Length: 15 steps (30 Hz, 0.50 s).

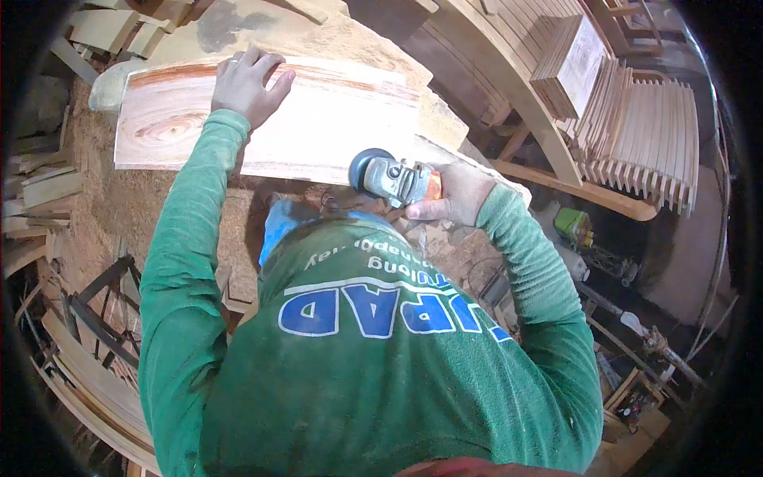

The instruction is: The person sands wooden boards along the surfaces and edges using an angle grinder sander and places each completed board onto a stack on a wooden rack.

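Two hands are at work: the left hand (250,86) lies spread on a wide wooden board (318,119), fingers over its far edge, while the right hand (459,195) is closed around an angle grinder (407,183). The grinder's round disc (369,169) overlaps the board's near edge; whether they touch, I cannot tell. Beneath the board is a dusty desk (334,44). Beyond, to the right, stand slatted wooden pieces (648,131) beside stacked panels (568,67).

Green long-sleeved shirt (342,381) is being worn, sleeves (187,215) wrinkled; white-outlined blue letters (381,312), smaller white text (373,258) being displayed. Blue clothing (276,230) is being partly covered by shirt.
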Motion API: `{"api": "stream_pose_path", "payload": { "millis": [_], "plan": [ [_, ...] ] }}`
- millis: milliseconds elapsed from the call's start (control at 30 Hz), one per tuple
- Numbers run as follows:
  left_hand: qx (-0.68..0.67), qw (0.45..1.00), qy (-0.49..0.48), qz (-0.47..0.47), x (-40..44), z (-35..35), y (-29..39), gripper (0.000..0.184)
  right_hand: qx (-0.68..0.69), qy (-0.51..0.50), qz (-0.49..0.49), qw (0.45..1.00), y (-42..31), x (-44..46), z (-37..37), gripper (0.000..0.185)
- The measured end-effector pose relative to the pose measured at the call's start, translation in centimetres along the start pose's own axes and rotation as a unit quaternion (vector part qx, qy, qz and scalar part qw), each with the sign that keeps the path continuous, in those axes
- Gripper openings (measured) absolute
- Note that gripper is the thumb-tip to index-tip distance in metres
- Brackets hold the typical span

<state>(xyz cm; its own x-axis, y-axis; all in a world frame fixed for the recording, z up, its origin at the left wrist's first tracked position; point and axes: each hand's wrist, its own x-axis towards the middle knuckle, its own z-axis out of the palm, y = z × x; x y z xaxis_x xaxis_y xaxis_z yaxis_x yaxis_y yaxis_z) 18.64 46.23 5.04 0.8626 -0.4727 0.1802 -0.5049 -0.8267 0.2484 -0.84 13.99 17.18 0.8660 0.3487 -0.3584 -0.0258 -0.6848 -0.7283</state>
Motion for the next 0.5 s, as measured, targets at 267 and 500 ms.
{"api": "stream_pose_path", "payload": {
  "millis": [267,500],
  "plan": [
    [0.002,1.000,-0.009,0.004,0.0,-0.1,0.0,0.042,-0.004,-0.012,0.220,0.975,6.2,7.3,-6.8,0.073],
    [0.001,1.000,-0.012,0.007,0.0,-0.1,-0.1,0.041,0.058,0.028,0.177,0.982,4.3,1.4,-1.2,0.081]
  ]
}}
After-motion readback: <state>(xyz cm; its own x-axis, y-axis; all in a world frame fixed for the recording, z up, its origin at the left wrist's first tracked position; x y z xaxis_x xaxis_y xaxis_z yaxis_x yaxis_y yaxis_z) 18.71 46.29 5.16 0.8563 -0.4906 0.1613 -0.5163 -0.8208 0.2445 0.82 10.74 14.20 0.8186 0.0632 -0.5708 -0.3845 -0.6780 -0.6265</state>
